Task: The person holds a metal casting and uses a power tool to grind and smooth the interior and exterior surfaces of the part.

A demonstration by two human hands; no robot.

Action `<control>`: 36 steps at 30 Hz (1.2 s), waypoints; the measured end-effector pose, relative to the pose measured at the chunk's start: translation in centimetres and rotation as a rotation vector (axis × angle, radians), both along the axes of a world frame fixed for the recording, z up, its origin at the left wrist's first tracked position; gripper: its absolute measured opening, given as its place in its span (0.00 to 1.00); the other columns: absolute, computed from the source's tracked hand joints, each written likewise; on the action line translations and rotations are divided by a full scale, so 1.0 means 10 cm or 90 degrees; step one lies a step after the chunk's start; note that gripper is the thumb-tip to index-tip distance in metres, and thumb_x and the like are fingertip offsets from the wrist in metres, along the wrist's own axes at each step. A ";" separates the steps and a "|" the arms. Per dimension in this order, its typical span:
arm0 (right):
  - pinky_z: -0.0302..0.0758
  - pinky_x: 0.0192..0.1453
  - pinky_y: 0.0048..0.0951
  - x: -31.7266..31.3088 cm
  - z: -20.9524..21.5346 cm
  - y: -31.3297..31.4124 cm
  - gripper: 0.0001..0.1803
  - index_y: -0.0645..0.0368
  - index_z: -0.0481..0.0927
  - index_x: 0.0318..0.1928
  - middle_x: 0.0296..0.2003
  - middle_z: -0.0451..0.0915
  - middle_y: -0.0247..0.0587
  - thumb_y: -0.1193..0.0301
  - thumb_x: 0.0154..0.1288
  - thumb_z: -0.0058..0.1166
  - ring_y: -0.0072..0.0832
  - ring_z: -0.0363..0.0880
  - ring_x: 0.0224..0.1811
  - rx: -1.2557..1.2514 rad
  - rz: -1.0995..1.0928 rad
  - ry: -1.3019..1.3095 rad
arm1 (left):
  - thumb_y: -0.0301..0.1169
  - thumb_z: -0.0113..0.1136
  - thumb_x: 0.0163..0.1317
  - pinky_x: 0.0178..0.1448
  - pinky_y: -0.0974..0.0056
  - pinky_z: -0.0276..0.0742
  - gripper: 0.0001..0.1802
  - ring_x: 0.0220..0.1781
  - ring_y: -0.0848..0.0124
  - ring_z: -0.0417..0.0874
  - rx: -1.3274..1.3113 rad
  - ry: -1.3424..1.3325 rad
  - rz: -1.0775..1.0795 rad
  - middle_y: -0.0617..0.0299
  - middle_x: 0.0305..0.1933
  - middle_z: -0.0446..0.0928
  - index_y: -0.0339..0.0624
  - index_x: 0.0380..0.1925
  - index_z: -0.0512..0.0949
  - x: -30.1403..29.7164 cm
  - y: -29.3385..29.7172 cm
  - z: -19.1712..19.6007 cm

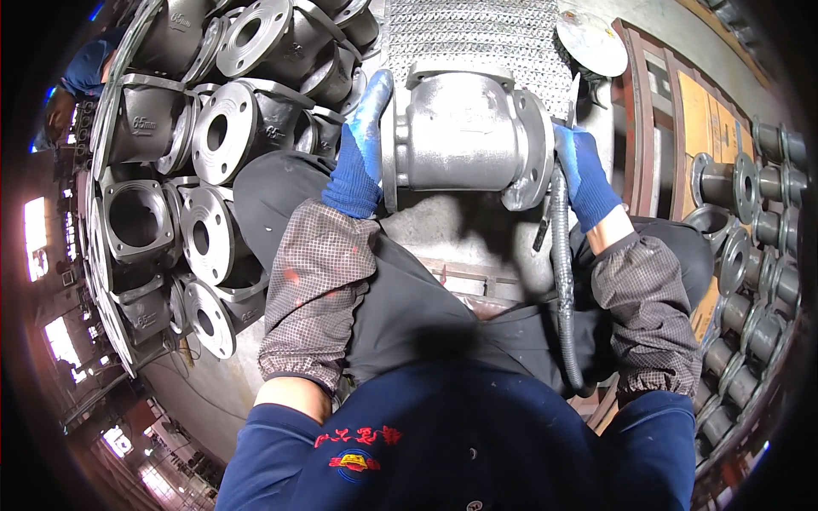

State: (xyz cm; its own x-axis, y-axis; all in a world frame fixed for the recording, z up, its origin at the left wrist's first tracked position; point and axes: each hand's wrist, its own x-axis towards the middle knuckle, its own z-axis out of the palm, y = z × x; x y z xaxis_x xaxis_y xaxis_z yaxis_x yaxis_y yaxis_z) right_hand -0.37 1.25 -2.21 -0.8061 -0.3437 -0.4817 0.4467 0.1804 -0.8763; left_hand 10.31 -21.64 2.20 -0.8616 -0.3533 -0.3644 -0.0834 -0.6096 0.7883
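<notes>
A silver-grey cast metal valve body [464, 132] with round end flanges lies sideways in front of me, above a metal mesh surface. My left hand [365, 145], in a blue knit glove, presses against its left flange with the fingers pointing up and the thumb hidden. At the right flange, my gloved right hand [584, 170] is closed around a slim hand tool, mostly hidden by the glove. A narrow pointed tip [574, 89] shows above that hand. From below it a grey corrugated hose [562, 264] runs down past my right thigh.
Stacked grey valve bodies [217, 136] rise close on my left. To the right stand a reddish-brown metal frame [635, 128], a cardboard sheet [711, 128] and more flanged castings [741, 247]. A round pale disc [590, 43] sits beside the mesh surface [473, 34]. Another person [85, 68] is at far left.
</notes>
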 end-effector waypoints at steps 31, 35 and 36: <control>0.72 0.50 0.22 -0.33 0.00 -0.03 0.17 0.68 0.78 0.49 0.43 0.80 0.38 0.69 0.64 0.50 0.23 0.77 0.43 -0.136 -0.028 0.113 | 0.48 0.53 0.64 0.56 0.64 0.74 0.26 0.50 0.68 0.78 -0.109 0.024 0.106 0.56 0.50 0.76 0.39 0.52 0.72 -0.16 0.02 -0.04; 0.72 0.48 0.21 -0.34 -0.04 -0.08 0.19 0.68 0.76 0.50 0.41 0.80 0.38 0.67 0.64 0.53 0.22 0.76 0.41 -0.140 -0.005 0.168 | 0.48 0.53 0.64 0.53 0.63 0.75 0.25 0.47 0.68 0.79 -0.077 0.015 0.126 0.57 0.46 0.78 0.39 0.50 0.74 -0.16 -0.04 -0.18; 0.72 0.48 0.21 -0.35 -0.06 -0.09 0.20 0.68 0.76 0.50 0.41 0.80 0.38 0.66 0.64 0.53 0.22 0.76 0.42 -0.127 -0.032 0.140 | 0.48 0.53 0.64 0.53 0.63 0.75 0.23 0.46 0.68 0.79 -0.055 -0.038 0.117 0.57 0.45 0.79 0.39 0.48 0.75 -0.15 0.02 -0.13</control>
State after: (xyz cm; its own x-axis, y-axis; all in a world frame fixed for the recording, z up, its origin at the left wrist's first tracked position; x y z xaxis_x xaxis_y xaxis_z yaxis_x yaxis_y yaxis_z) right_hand -3.82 0.35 -2.81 -0.9018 -0.3716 -0.2207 0.2466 -0.0229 -0.9689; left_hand 8.79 -21.48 0.89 -0.7571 -0.5354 -0.3743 -0.0249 -0.5489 0.8355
